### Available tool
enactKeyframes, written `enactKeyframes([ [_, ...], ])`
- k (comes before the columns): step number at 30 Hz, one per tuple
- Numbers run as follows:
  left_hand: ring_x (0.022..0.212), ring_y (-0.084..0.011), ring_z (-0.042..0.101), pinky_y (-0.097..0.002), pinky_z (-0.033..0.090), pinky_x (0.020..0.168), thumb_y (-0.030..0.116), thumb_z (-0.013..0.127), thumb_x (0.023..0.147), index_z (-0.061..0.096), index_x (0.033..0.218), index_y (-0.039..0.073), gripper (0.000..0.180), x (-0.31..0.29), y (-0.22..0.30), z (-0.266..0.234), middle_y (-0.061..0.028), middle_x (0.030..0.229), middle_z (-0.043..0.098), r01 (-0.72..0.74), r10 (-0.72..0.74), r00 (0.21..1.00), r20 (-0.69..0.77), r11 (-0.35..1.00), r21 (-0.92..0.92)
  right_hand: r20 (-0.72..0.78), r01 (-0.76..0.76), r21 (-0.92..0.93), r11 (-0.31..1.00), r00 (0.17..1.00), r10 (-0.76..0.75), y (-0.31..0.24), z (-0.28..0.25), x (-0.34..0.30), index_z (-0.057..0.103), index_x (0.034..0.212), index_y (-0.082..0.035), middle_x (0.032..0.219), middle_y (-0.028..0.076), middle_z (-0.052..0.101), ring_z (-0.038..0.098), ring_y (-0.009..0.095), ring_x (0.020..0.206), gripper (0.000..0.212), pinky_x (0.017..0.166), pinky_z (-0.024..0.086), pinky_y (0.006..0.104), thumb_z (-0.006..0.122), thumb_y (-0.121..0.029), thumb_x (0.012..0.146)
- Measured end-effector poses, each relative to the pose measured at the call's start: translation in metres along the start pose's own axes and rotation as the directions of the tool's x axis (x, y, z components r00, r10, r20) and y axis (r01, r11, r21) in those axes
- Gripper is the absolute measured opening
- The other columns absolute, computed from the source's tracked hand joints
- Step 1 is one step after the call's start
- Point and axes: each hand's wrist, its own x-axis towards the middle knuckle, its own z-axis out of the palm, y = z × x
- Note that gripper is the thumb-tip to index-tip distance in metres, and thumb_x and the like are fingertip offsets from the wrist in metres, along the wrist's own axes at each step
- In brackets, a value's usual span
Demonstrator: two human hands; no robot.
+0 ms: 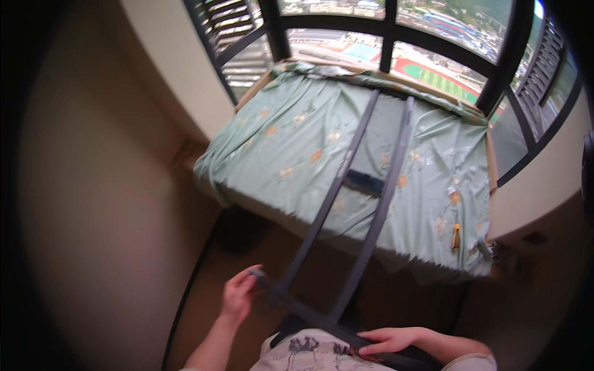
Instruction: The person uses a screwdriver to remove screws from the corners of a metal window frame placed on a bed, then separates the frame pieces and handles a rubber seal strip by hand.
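Observation:
A dark grey frame with two long parallel rails [372, 238] stretches from my waist to the window side of the cloth-covered surface. A short dark crosspiece [364, 183] joins the rails partway along. Across their near ends runs a dark grey bar [303, 311], slanting from upper left to lower right; whether it is fixed to the rails I cannot tell. My left hand [238, 295] is closed on the bar's left end, thumb and fingers pinching it. Close to my body, my right hand [393, 340] grips the bar farther right, its fingertips partly hidden.
A pale green flowered cloth [278, 145] drapes over the raised surface, bunched along its far edge. A small yellow-handled tool [456, 237] lies on it at the right. Beyond are dark-framed windows [388, 31]. A plain wall [105, 204] rises on the left, above brown floor [204, 297].

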Motion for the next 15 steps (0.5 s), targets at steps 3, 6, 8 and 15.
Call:
enactKeyframes([
  [3,0.092,-0.0127,0.066,-0.0292,0.055,0.081,0.013,0.059,0.096,0.058,0.127,0.0,0.033,-0.009,-0.008,-0.001,-0.0044,0.104,0.068,0.099,-0.086,0.974,0.208,0.994,-0.051,-0.097,0.082,0.397,0.914,0.994,-0.047,-0.02,0.052,0.059,0.04,0.133,-0.004,0.086,0.002,0.052,0.05,0.005,0.062,0.037,0.053,0.042,0.0191,0.043,-0.026,0.104],
  [6,0.094,-0.0137,0.066,-0.0304,0.055,0.083,0.014,0.057,0.098,0.058,0.127,-0.002,0.034,-0.024,0.001,-0.024,-0.0062,0.104,0.068,0.031,-0.005,0.923,0.384,0.998,-0.062,-0.228,0.233,0.551,0.801,0.966,-0.124,-0.048,0.096,0.122,0.03,0.142,-0.003,0.092,0.007,0.053,0.048,0.008,0.051,0.048,0.047,0.04,0.0194,0.042,-0.029,0.103],
  [8,0.094,-0.0154,0.065,-0.0289,0.054,0.083,0.015,0.056,0.098,0.06,0.125,-0.004,0.033,-0.043,0.016,-0.042,-0.0078,0.102,0.068,-0.035,0.044,0.885,0.463,0.999,-0.027,-0.278,0.316,0.632,0.707,0.945,-0.174,-0.054,0.117,0.163,0.026,0.144,-0.003,0.093,0.012,0.052,0.043,0.009,0.046,0.052,0.043,0.038,0.0215,0.044,-0.028,0.102],
  [15,0.09,-0.0173,0.063,-0.0293,0.051,0.083,0.005,0.068,0.089,0.071,0.102,-0.003,0.016,-0.067,0.06,-0.095,-0.0086,0.093,0.065,-0.137,0.179,0.912,0.37,0.981,-0.137,-0.368,0.433,0.622,0.653,0.897,-0.244,-0.067,0.171,0.227,0.016,0.152,-0.01,0.092,0.013,0.049,0.041,0.008,0.047,0.059,0.044,0.037,0.0211,0.043,-0.021,0.101],
])
